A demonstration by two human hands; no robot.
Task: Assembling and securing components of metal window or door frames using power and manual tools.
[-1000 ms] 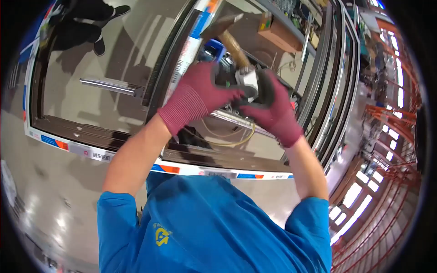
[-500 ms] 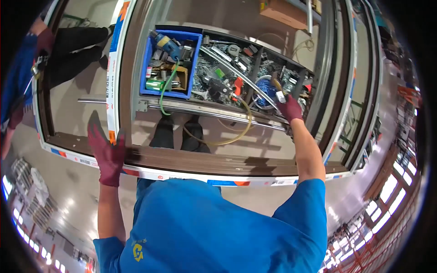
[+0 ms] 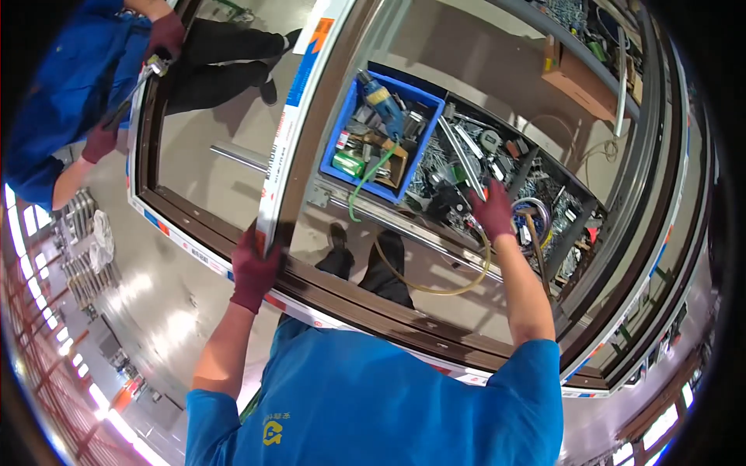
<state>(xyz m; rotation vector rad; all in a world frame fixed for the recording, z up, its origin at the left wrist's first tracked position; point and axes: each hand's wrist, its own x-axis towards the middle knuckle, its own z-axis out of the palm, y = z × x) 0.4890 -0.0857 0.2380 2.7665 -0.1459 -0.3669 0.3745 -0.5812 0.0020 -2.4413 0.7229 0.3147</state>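
On the window frame (image 3: 365,307), left hand (image 3: 255,268) now grips the mullion (image 3: 291,132); right hand's (image 3: 491,210) grasp unclear

- A window or door assembly workshop is shown, probably on a factory floor.
- A large brown frame (image 3: 373,311) with taped protective film is laid flat at working height, with a white profile (image 3: 299,116) crossing it.
- A blue bin (image 3: 381,140) of tools and a tray of loose metal fittings (image 3: 497,171) are kept beneath the frame.
- Blue work shirts and dark red work gloves are worn by 2 people.
- A polished, glossy floor (image 3: 155,311) is lit by strip lights; what may be racking at the rim is too distorted to confirm.
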